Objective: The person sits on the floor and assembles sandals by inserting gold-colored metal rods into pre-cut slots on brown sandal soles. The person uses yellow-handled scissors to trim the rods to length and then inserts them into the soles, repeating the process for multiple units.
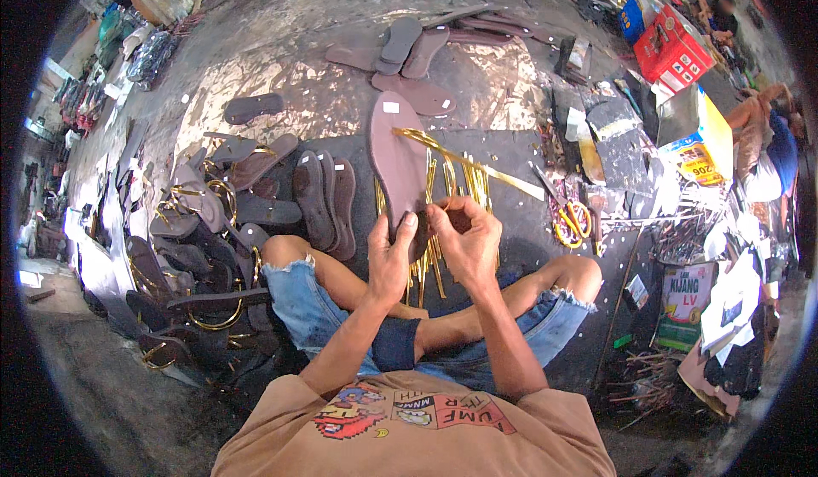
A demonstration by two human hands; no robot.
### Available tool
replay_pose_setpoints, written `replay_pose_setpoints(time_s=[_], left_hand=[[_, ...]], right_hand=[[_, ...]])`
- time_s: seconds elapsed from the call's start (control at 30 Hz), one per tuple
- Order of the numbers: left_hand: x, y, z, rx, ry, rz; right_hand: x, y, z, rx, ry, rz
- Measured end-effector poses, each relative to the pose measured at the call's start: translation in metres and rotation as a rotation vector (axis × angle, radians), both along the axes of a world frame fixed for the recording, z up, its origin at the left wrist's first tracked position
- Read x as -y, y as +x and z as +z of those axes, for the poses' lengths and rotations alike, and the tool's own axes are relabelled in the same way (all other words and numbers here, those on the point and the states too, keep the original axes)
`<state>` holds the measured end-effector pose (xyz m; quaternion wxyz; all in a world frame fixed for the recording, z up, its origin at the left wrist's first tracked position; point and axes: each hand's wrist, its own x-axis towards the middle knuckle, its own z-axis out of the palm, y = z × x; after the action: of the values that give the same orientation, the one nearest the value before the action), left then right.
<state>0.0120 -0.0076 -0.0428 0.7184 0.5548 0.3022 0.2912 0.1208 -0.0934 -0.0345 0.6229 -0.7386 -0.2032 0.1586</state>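
Note:
My left hand (pixel 391 258) is closed around the heel end of a brown sandal sole (pixel 394 161), thumb on top, with the toe end pointing away from me. A white label sits near the sole's toe. From a spot near the toe, a gold strap (pixel 477 164) sticks out to the right, its pale end loose. My right hand (pixel 467 240) is beside the sole's right edge with thumb and fingertips pinched together; what they hold is too small to tell. Several gold strips (pixel 475 183) lie on the dark mat behind and below my hands.
Sandals with gold straps (pixel 192 200) are heaped at left, beside a row of soles (pixel 319 204). More soles (pixel 423 51) lie at the far side. Scissors (pixel 569 221), a red box (pixel 673 51), a yellow box (pixel 703 140) and a tin (pixel 686 302) are at right. Another person (pixel 758 136) sits far right.

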Motion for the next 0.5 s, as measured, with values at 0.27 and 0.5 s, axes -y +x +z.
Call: replay_pose_setpoints(time_s=[0.27, 0.5], left_hand=[[-0.034, -0.017, 0.016, 0.218, -0.656, -0.229], [-0.016, -0.013, 0.022, 0.296, -0.719, -0.337]], right_hand=[[0.025, 0.011, -0.014, -0.543, 0.341, 0.157], [0.027, -0.017, -0.030, -0.972, 0.579, 0.381]])
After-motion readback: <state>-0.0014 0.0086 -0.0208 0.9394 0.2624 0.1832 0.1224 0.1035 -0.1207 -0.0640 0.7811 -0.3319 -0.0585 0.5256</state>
